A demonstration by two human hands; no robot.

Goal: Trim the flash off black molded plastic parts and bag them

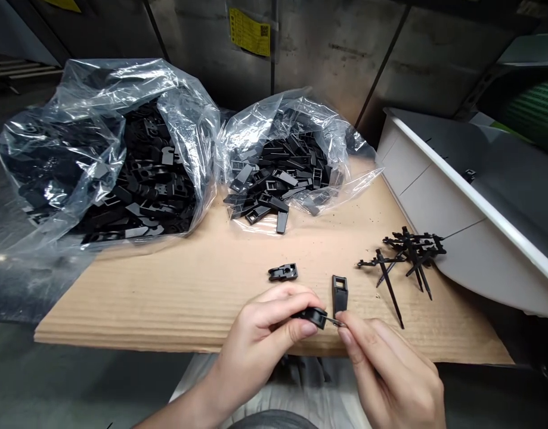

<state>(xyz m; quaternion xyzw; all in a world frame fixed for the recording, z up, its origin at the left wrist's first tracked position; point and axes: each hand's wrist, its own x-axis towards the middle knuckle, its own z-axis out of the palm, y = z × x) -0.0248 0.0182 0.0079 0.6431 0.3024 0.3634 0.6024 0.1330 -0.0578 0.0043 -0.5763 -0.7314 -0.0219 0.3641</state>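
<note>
My left hand (260, 336) is closed around a small black plastic part (313, 316) at the near edge of a sheet of cardboard (188, 298). Touching that part's right end, my right hand (390, 369) pinches a thin metal piece (334, 322) between thumb and forefinger. Two loose black parts lie just beyond the hands: one clip (283, 272) and one rectangular piece (339, 293).
Two open clear plastic bags hold several black parts: a large bag (104, 155) at the left and a smaller bag (282, 161) in the middle. A heap of black plastic sprues (408, 253) lies at the right. A white bin (461, 202) stands at the right edge.
</note>
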